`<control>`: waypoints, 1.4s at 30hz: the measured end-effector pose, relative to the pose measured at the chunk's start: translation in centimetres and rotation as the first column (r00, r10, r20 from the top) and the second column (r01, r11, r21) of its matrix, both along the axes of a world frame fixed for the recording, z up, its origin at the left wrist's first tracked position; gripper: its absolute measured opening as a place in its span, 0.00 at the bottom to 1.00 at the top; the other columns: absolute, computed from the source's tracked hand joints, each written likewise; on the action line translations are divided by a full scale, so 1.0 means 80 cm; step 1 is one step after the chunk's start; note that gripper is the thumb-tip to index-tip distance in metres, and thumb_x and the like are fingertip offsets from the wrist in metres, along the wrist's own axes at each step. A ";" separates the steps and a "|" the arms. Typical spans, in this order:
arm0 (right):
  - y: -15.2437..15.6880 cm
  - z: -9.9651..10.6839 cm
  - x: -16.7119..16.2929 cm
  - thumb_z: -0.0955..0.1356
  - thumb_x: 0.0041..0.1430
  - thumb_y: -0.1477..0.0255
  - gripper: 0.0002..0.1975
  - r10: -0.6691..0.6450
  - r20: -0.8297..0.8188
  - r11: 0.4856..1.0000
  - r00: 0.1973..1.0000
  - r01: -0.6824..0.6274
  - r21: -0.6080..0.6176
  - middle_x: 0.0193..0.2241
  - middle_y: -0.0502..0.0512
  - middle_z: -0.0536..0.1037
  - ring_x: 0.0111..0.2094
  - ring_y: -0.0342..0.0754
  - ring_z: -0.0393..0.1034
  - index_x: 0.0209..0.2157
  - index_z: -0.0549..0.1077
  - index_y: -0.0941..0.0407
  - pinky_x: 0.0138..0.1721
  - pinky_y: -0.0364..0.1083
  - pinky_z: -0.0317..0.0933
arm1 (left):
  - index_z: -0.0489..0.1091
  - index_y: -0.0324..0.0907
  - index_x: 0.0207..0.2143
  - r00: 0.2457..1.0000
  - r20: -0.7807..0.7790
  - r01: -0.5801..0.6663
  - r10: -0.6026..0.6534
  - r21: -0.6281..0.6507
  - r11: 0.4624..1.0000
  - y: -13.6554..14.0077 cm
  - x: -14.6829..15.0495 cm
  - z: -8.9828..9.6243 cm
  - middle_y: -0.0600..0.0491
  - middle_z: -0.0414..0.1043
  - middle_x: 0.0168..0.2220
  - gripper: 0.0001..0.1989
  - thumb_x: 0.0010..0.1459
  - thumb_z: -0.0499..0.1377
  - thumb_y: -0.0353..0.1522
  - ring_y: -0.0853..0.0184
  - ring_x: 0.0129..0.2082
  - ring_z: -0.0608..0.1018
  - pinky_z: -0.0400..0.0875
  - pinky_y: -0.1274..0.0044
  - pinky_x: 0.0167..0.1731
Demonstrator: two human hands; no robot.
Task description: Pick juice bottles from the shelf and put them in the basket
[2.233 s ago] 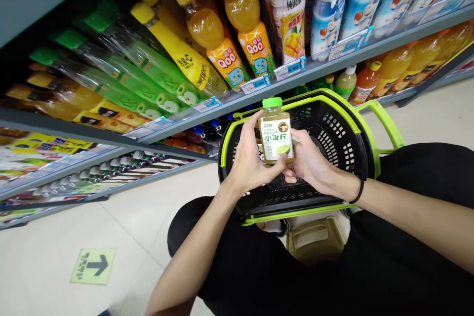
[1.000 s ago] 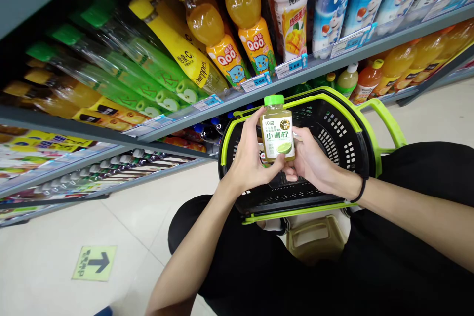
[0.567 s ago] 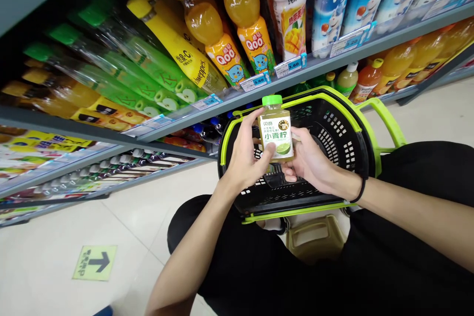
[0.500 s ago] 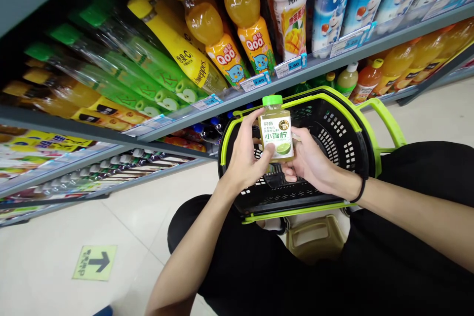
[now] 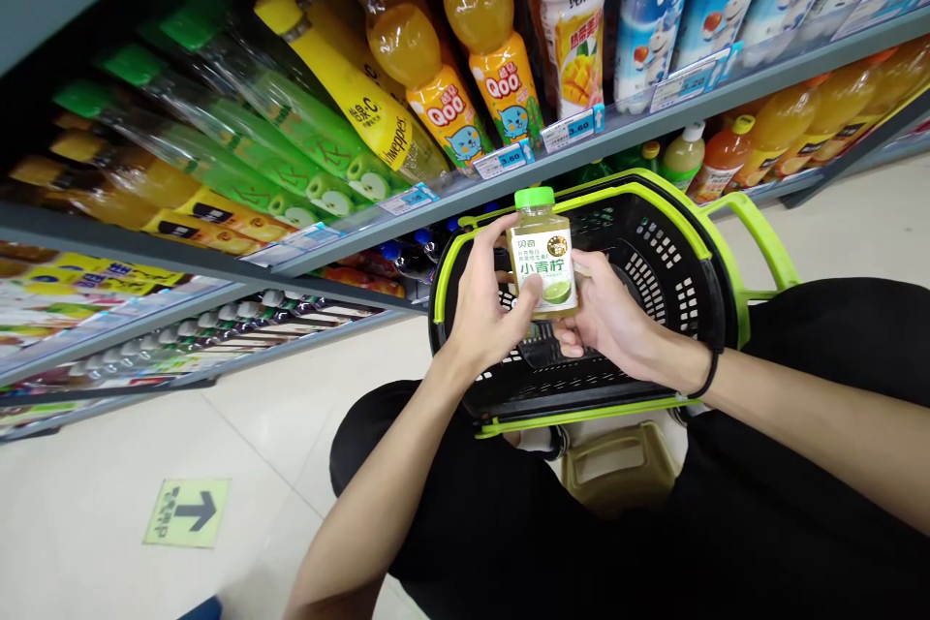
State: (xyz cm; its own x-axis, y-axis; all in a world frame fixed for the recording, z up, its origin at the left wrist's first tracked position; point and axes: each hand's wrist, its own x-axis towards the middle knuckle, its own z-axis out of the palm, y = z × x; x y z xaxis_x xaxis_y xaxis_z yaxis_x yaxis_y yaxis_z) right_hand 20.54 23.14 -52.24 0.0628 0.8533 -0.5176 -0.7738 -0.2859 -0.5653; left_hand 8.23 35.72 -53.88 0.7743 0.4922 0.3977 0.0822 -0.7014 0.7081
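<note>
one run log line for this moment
left hand: holding lime bottle; right hand: holding same bottle; green cap: on; basket: below bottle

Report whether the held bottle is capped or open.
Capped: the green cap sits on top of the bottle. How tightly, I cannot tell.

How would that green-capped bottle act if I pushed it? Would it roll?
The green-capped bottle probably wouldn't roll far, since its sides look flat. It may feel heavy for its size, as yellowish liquid shows inside. Its smooth, shiny surface might be slippery.
</note>
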 end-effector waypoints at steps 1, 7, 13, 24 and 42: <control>0.000 0.000 0.000 0.56 0.72 0.51 0.24 -0.001 0.001 1.000 1.000 0.001 -0.002 0.27 0.52 0.71 0.20 0.43 0.53 0.45 0.72 0.53 0.19 0.42 0.52 | 0.57 0.45 0.67 1.000 -0.001 -0.010 0.010 0.002 1.000 -0.001 0.000 0.000 0.40 0.64 0.64 0.29 0.69 0.58 0.45 0.54 0.59 0.74 0.83 0.70 0.42; 0.001 0.004 0.000 0.56 0.73 0.52 0.23 0.010 0.019 1.000 1.000 -0.010 -0.022 0.28 0.52 0.72 0.20 0.42 0.53 0.47 0.71 0.54 0.19 0.41 0.52 | 0.61 0.44 0.64 0.996 0.082 -0.039 0.042 -0.031 0.999 -0.004 0.002 -0.003 0.41 0.66 0.62 0.25 0.70 0.59 0.43 0.58 0.56 0.75 0.82 0.75 0.39; 0.001 0.004 0.000 0.55 0.73 0.52 0.24 0.010 0.020 1.000 1.000 -0.009 -0.022 0.30 0.53 0.74 0.19 0.41 0.54 0.47 0.71 0.55 0.19 0.41 0.52 | 0.62 0.43 0.64 0.993 0.111 -0.035 0.039 -0.038 0.999 0.001 0.001 -0.007 0.41 0.68 0.60 0.23 0.73 0.55 0.41 0.58 0.55 0.75 0.78 0.78 0.35; 0.000 0.001 -0.003 0.55 0.74 0.52 0.25 0.009 0.044 1.000 0.999 -0.008 -0.028 0.30 0.54 0.74 0.19 0.41 0.55 0.45 0.72 0.56 0.18 0.40 0.53 | 0.66 0.42 0.60 0.983 0.153 -0.097 0.096 -0.002 0.995 0.001 0.002 -0.007 0.44 0.72 0.56 0.17 0.75 0.54 0.40 0.61 0.52 0.76 0.75 0.69 0.51; -0.001 -0.005 -0.007 0.57 0.73 0.52 0.23 0.009 0.133 1.000 0.991 -0.008 -0.010 0.33 0.55 0.76 0.19 0.40 0.57 0.46 0.71 0.57 0.17 0.40 0.55 | 0.65 0.42 0.55 0.972 0.197 -0.109 0.127 -0.100 0.989 0.001 0.002 -0.013 0.42 0.70 0.54 0.19 0.69 0.63 0.41 0.58 0.54 0.76 0.76 0.81 0.31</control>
